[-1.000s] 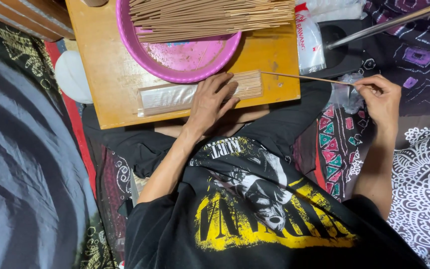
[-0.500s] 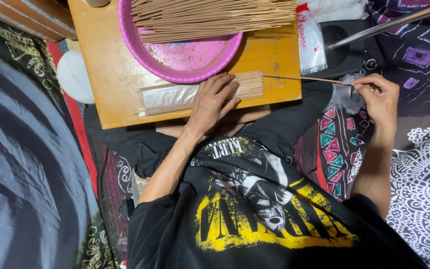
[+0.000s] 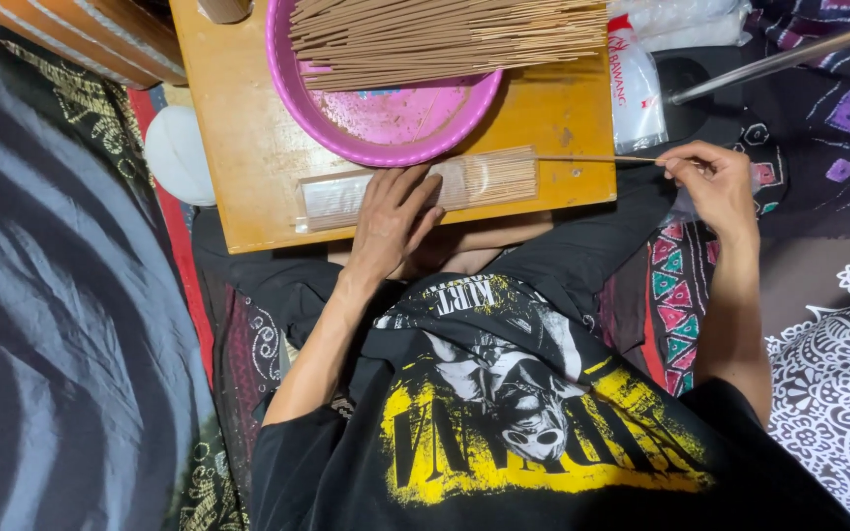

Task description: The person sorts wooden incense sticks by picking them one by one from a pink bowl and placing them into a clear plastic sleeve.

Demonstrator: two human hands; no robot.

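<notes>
My left hand [image 3: 394,218] lies flat on a clear plastic packet of thin brown sticks [image 3: 484,179], pressing it onto a wooden board [image 3: 248,147]. My right hand [image 3: 712,182] is just off the board's right edge and pinches the end of a single thin stick [image 3: 592,158]. That stick points left, with its tip at the packet's open end. A pink round basin [image 3: 386,133] at the back of the board holds a big heap of loose sticks [image 3: 445,39].
A white plastic bag [image 3: 634,88] and a metal rod [image 3: 779,59] lie at the right of the board. A white round object [image 3: 177,157] sits off its left edge. Patterned cloths cover the floor around my lap, and my black printed shirt fills the foreground.
My right hand has moved left toward the board, sliding the single stick closer to the packet. My left hand has stayed on the packet.
</notes>
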